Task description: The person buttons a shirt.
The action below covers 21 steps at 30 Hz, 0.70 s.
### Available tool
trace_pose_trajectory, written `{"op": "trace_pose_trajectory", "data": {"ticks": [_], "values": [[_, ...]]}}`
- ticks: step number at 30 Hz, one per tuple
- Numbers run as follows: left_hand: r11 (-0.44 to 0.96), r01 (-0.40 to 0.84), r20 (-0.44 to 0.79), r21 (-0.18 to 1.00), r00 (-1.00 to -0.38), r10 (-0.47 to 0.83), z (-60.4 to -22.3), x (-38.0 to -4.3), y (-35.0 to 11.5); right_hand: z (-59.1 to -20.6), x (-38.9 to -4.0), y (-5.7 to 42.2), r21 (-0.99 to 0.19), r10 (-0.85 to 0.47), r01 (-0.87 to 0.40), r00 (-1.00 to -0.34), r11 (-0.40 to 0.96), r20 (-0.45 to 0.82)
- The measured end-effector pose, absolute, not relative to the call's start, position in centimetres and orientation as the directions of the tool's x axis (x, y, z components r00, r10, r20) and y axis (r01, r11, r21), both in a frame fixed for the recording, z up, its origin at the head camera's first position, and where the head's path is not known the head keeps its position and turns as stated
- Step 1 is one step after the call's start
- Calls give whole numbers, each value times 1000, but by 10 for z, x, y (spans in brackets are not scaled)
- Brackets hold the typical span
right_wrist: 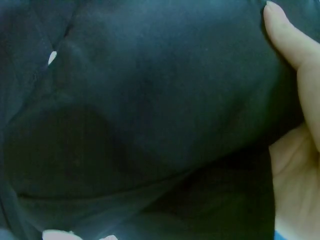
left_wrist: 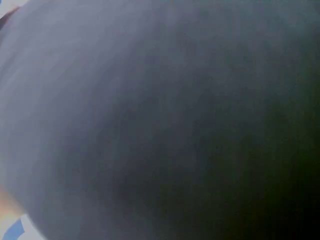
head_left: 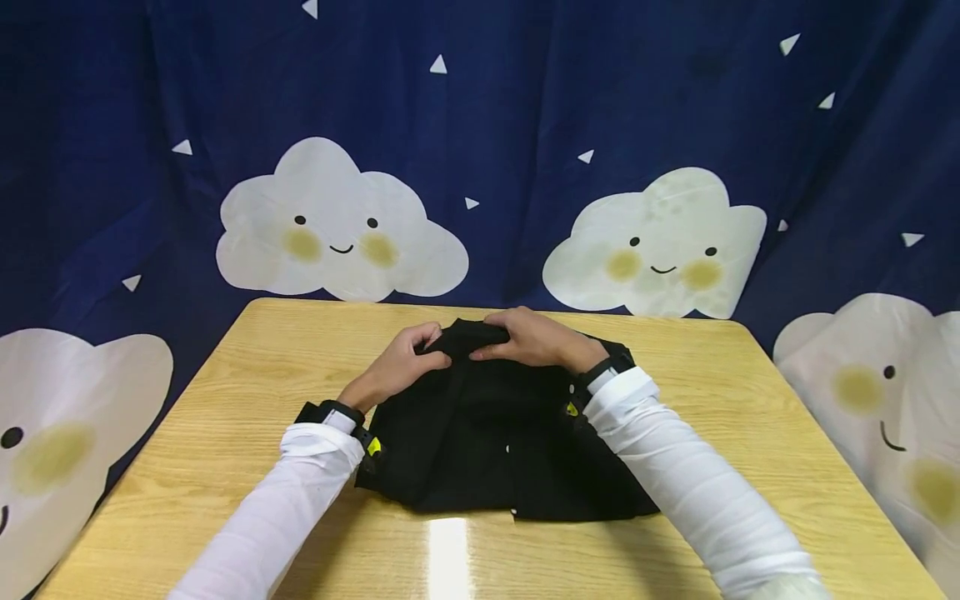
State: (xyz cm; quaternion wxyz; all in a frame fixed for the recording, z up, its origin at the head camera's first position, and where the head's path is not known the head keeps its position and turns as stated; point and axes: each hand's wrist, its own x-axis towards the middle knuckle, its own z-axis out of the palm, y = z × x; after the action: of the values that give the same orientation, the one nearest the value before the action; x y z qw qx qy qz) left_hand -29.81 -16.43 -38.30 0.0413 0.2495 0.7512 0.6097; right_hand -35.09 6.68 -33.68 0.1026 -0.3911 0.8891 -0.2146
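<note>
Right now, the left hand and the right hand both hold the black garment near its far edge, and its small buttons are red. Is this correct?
Not quite: the small buttons are white, not red, as the head view shows. The left hand and right hand do hold the black garment near its far edge.

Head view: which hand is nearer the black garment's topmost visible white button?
Right. The right hand grips the garment above that button; the left hand is farther off, to its left.

Cloud-print curtain (head_left: 502, 108) around the table (head_left: 262, 379) suggests a booth.
</note>
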Motion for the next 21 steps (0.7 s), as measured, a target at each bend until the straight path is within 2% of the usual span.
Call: {"op": "trace_pose_trajectory", "data": {"ticks": [3, 7, 15, 18, 21], "values": [[198, 343, 245, 918, -885, 397, -375, -298, -180, -336, -351, 66, -465, -762, -675, -648, 573, 2], [276, 250, 110, 928, -892, 438, -358, -296, -200, -336, -350, 64, -467, -784, -698, -621, 543, 17], [536, 201, -152, 820, -826, 543, -338, -289, -228, -334, -348, 58, -460, -813, -736, -581, 498, 49], [548, 199, -165, 812, -824, 543, -340, -287, -241, -334, -347, 55, -453, -821, -746, -569, 487, 54], [543, 234, -116, 807, -838, 534, -341, -286, -257, -335, -348, 52, -448, -824, -754, -563, 480, 65]]}}
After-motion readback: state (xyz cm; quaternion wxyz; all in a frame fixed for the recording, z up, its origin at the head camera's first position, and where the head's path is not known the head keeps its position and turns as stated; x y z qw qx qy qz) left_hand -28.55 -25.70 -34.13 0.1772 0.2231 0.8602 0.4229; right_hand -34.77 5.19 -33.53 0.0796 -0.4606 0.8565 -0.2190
